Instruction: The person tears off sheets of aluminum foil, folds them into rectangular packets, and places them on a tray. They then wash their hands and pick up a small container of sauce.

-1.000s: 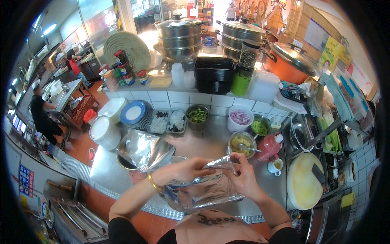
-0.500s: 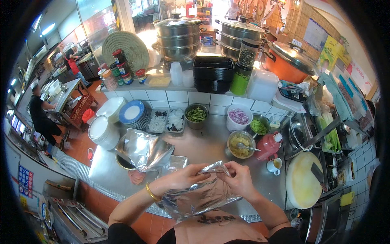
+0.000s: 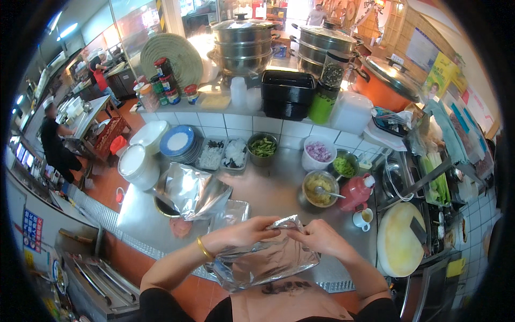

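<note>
A stainless steel counter point(image 3: 279, 188) fills the middle of the view, seen from above, with a white tiled ledge point(image 3: 236, 121) behind it. On the ledge stand two large stacked metal steamers point(image 3: 241, 40), one orange pot with a lid point(image 3: 387, 80), and one stack of black trays point(image 3: 287, 94). At the right edge lies one round pale cutting board point(image 3: 398, 239). At the left of the counter sit two stacks of white plates point(image 3: 139, 163) and one stack of blue-rimmed plates point(image 3: 179, 142). Next in size, two loose foil bags rest on the counter: one puffed-up foil bag point(image 3: 193, 190) over a bowl and one flat foil bag point(image 3: 230, 213) beside it. A third one, the held foil bag point(image 3: 263, 257), is at the bottom centre, close to the person's chest and just in front of the counter's near edge. Smaller items follow: one bowl of yellow food with a spoon point(image 3: 320, 188), one white tub of chopped red onion point(image 3: 319, 153), one metal cup of green beans point(image 3: 263, 147), one red squeeze bottle point(image 3: 357, 192), and one small white cup point(image 3: 363, 217). The left hand point(image 3: 241, 235) and right hand point(image 3: 316, 239) meet at the top edge of the held bag, fingers curled closed and pinching its crumpled mouth between them; the rest of the bag hangs below both hands.
</note>
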`<state>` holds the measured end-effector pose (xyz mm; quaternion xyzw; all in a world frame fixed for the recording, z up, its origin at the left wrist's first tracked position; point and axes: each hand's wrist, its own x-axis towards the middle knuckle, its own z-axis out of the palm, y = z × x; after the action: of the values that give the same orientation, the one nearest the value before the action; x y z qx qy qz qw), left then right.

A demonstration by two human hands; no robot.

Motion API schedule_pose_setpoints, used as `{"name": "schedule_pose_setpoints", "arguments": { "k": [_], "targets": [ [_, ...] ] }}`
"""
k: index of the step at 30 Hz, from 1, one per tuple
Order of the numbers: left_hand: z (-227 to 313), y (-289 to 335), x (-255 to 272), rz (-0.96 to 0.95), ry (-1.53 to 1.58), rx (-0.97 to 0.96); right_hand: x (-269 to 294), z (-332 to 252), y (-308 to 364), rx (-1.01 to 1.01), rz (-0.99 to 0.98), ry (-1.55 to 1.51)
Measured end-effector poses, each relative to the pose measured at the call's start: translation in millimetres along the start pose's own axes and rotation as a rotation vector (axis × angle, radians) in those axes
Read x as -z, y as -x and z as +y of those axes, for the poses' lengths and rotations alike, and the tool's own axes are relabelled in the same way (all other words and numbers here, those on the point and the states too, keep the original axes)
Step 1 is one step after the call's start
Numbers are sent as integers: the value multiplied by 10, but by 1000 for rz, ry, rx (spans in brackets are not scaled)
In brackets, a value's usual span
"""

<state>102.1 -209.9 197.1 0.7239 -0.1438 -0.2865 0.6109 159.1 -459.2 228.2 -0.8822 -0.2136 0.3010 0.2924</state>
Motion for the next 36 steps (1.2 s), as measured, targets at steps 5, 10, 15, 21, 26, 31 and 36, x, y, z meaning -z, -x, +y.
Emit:
{"name": "schedule_pose_setpoints", "arguments": {
  "k": [5,10,15,21,26,31,36],
  "targets": [
    [-150,-111,-84,-11,119,-69,-63,12,-25,306,259,-245],
    [-124,-207,-215,15,160,-25,-304,199,-55,358,325,-251],
    [-198,137,-41,113,-196,-27,-348,570,-27,303,369,-496],
    [-655,528,68,140,-221,20,-480,980,-12,197,441,-822],
    [-715,533,113,128,-148,12,-747,1181,-92,170,445,-910],
    [-458,466,267,78,-259,-65,-469,1013,-93,90,368,-384],
    [17,162,393,-62,-415,67,-152,391,-173,680,375,164]
  ]
}}
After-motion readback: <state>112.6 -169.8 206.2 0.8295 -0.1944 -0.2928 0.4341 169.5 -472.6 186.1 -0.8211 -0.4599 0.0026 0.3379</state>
